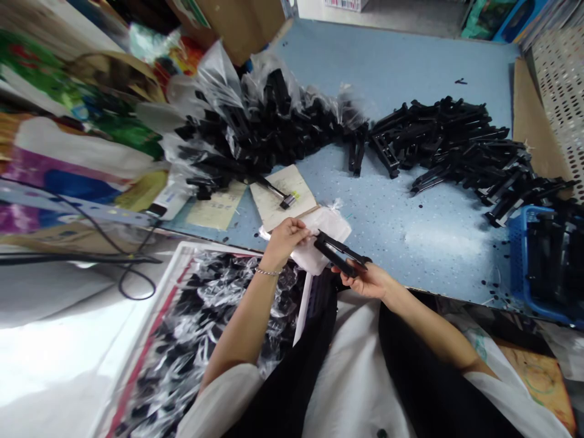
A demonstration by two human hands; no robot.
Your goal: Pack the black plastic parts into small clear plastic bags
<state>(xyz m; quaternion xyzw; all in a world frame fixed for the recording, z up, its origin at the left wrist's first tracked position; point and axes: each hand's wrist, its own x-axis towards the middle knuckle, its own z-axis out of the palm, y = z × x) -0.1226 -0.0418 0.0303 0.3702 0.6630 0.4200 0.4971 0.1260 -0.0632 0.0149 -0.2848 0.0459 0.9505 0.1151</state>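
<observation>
My right hand (368, 281) is closed round one end of a long black plastic part (337, 250) with a narrow open frame. Its far end points left, toward my left hand (288, 237). The fingers of my left hand are pinched together at the edge of a thin clear plastic bag, over a stack of such bags (326, 228) at the table's front edge. How much of the bag lies between the fingertips is hard to see. Just beyond sits a cream-coloured pad (283, 191) with a black-handled tool (274, 190) lying across it.
Loose black parts (447, 140) are heaped on the blue table (447, 243). Bagged black parts (274, 121) pile up at the back left. A blue basket (517, 261) of parts stands at right. Below left, a large box (137, 359) holds many bagged parts.
</observation>
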